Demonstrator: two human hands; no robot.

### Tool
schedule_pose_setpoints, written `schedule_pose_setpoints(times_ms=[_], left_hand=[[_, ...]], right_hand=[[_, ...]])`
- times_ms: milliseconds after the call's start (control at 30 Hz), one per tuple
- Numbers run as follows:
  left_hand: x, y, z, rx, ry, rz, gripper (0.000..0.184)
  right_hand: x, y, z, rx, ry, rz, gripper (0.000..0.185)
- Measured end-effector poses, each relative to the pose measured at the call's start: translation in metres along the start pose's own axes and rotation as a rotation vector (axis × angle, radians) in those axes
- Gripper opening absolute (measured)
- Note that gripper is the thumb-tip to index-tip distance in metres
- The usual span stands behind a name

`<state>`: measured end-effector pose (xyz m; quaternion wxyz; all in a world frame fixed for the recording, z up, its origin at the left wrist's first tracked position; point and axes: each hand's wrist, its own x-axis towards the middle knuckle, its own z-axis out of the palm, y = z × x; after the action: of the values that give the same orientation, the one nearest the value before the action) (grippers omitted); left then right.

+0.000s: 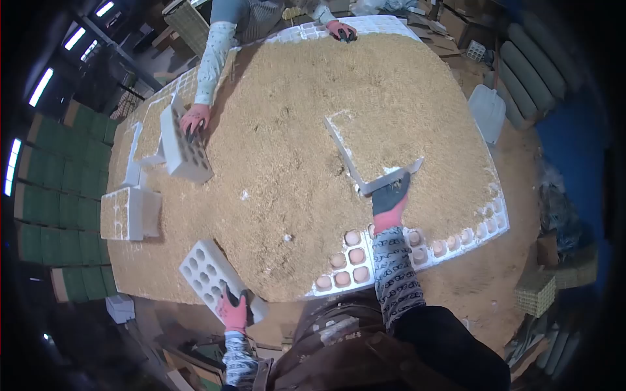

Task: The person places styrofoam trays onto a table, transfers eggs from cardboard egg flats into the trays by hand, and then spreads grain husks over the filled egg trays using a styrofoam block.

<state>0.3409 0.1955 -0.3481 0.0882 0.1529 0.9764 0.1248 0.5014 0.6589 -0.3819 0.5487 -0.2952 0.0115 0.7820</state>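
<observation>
My left hand (pixel 233 309), in a pink and black glove, grips the lower end of a white foam tray (pixel 207 270) with rows of round holes, tilted at the near left edge. My right hand (pixel 391 203), gloved alike, is closed on the near corner of another white foam tray (pixel 378 184), whose top is covered with loose tan husk-like material. Below my right forearm, round pinkish-brown things like eggs (pixel 342 279) sit in the cells of white foam trays (pixel 360 254) along the near edge.
A co-worker's gloved hand (pixel 195 119) holds a tilted foam tray (pixel 175 140) at the left; their other hand (pixel 342 30) is at the far edge. Tan loose material (pixel 280 130) covers the broad surface. A foam block (pixel 132 214) stands left. Green stacks (pixel 52 189) line the left side.
</observation>
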Motion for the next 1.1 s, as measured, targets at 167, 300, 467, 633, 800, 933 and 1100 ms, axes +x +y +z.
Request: schedule_pose_setpoints(times_ms=[167, 300, 467, 633, 800, 933, 1100], left_hand=[[0.011, 0.026, 0.001, 0.119, -0.062, -0.009, 0.085], [0.027, 0.020, 0.007, 0.099, -0.021, 0.068, 0.083], [0.027, 0.015, -0.001, 0.069, -0.035, 0.132, 0.079], [0.071, 0.044, -0.005, 0.097, 0.006, 0.176, 0.074], [0.106, 0.063, -0.002, 0.121, -0.050, 0.175, 0.073], [0.134, 0.085, 0.003, 0.056, -0.097, 0.216, 0.069], [0.131, 0.171, 0.034, 0.117, -0.180, 0.373, 0.074]], right_hand=[[0.006, 0.031, 0.025, -0.667, 0.221, -0.281, 0.062], [-0.035, -0.003, 0.045, -0.720, 0.126, -0.290, 0.059], [-0.081, -0.073, 0.021, -1.222, 0.021, -0.413, 0.045], [-0.103, -0.119, 0.011, -1.717, -0.311, -0.790, 0.053], [-0.137, -0.185, 0.001, -1.758, -0.214, -0.655, 0.037], [-0.144, -0.243, -0.030, -0.727, 0.166, -0.281, 0.040], [-0.153, -0.352, -0.100, -1.124, 0.163, -0.548, 0.041]])
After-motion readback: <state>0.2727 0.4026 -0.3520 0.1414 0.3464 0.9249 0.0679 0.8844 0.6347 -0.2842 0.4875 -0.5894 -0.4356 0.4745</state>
